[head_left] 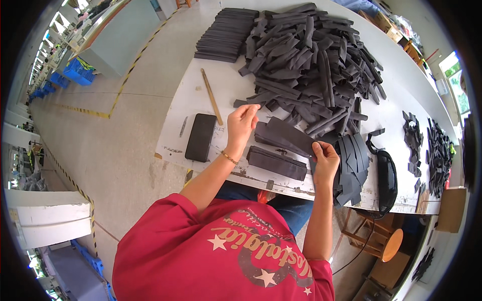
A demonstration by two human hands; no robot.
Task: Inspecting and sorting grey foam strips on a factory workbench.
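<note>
In my right hand (326,160) is the right end of a dark grey fabric strip (287,134), pinched between thumb and fingers. The strip lies slanted over the white table's near part. My left hand (243,125) hovers by its left end, fingers drawn together; whether anything sits between them is hidden. Just nearer to me lies a neat stack of similar strips (277,163). Right of my right hand, flat grey fabric pieces (352,163) overlap in a fan at the table edge. Beyond both hands rises a large loose heap of dark strips (306,60).
A tidy row of dark strips (226,34) sits at the far left of the table (175,108). A wooden stick (212,96) and a black flat rectangular object (201,137) lie left of my left hand. A black mesh-covered object (386,183) stands right, above a wooden stool (392,245).
</note>
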